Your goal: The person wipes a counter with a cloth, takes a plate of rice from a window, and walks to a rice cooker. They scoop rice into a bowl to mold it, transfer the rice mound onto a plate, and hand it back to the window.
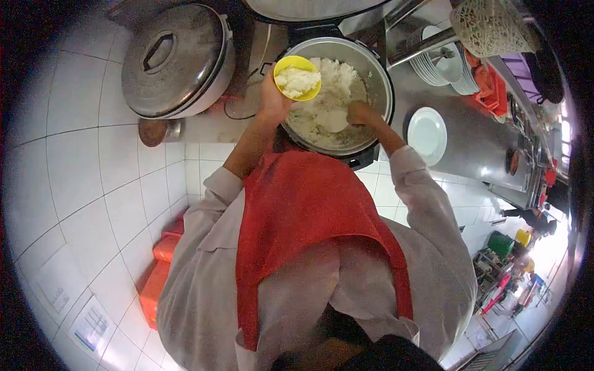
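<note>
My left hand (274, 100) grips a small yellow bowl (278, 69) from its left side, over the rim of a big round metal pot (385, 77). White rice (298, 81) fills much of the bowl. My right hand (361, 114) is closed inside the pot, low over the cooked rice (339, 74). From its fingers a pale, flat rice paddle (334, 120) points left into the rice; its handle is hidden in my fist. Rice is heaped toward the pot's far side and lies thinner near me.
A large lidded pot (176, 59) stands left, near a small metal container (159, 131). On the steel counter at right sit a white plate (427, 136), stacked plates (430, 59) and an orange-red basket (489, 89). A woven basket (489, 28) hangs above. A person (535, 219) is far right.
</note>
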A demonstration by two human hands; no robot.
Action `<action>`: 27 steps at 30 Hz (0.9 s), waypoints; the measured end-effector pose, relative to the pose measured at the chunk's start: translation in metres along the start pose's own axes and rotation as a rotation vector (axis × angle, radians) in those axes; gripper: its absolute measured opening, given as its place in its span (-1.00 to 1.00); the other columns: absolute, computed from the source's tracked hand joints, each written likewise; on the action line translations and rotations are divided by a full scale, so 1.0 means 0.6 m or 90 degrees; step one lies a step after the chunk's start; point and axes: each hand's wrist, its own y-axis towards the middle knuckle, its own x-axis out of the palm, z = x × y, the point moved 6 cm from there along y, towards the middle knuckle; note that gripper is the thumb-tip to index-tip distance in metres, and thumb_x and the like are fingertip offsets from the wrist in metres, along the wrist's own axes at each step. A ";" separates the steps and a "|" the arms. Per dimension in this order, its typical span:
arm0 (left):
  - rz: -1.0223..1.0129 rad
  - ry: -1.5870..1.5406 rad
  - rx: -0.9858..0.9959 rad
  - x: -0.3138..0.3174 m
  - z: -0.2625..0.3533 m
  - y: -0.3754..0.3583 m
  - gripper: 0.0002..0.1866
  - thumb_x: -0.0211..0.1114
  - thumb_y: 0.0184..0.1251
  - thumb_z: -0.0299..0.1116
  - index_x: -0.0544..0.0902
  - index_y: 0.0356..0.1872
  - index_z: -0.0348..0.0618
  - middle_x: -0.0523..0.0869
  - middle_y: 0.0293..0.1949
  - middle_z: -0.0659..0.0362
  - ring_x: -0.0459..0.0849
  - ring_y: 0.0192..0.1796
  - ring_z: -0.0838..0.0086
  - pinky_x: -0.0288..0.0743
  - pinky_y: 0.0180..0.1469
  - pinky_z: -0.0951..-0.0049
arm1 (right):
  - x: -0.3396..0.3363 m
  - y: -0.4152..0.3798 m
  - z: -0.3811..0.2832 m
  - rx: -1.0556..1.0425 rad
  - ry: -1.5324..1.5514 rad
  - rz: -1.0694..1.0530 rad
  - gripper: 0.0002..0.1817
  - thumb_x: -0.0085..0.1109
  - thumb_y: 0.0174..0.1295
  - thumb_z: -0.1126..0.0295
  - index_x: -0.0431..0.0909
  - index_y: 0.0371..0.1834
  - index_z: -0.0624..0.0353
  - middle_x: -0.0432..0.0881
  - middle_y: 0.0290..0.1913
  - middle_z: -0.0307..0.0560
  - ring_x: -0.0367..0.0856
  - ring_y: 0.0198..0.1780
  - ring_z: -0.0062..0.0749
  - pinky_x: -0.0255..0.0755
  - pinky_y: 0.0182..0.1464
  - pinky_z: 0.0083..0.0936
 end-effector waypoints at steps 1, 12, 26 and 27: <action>0.047 0.095 0.044 0.000 0.015 -0.013 -0.46 -0.27 0.41 0.03 0.43 0.05 -0.20 0.56 0.02 0.07 0.57 0.04 0.22 0.46 0.07 0.15 | 0.024 0.010 -0.019 -0.092 -0.010 -0.074 -0.78 0.08 -0.15 0.40 0.58 -0.60 0.39 0.61 -0.54 0.19 0.62 -0.47 -0.01 0.50 -0.32 -0.24; 0.027 0.269 0.244 -0.047 0.056 -0.020 -0.67 0.04 0.25 -0.40 0.41 0.03 -0.27 0.59 -0.05 0.07 0.60 -0.02 0.35 0.51 0.03 0.33 | -0.029 0.033 -0.083 -0.024 0.124 0.188 -0.71 0.20 -0.05 0.22 0.62 -0.55 0.29 0.60 -0.46 0.18 0.60 -0.38 0.02 0.47 -0.24 -0.19; -0.086 0.082 0.228 -0.039 0.077 -0.026 -0.50 -0.29 0.43 -0.04 0.44 0.03 -0.24 0.55 0.01 0.03 0.57 0.02 0.25 0.42 0.13 0.22 | -0.052 0.014 -0.088 -0.215 0.357 0.150 -0.72 0.19 0.04 0.27 0.65 -0.30 0.27 0.64 -0.50 0.03 0.57 -0.49 -0.42 0.44 -0.34 -0.40; -0.046 -0.007 0.153 -0.039 0.074 -0.021 -0.49 -0.28 0.43 -0.03 0.44 0.04 -0.24 0.55 0.01 0.03 0.57 0.03 0.26 0.40 0.15 0.22 | -0.080 -0.015 -0.080 -0.171 0.377 0.140 -0.72 0.18 0.06 0.27 0.65 -0.29 0.27 0.64 -0.51 0.00 0.56 -0.49 -0.46 0.43 -0.35 -0.45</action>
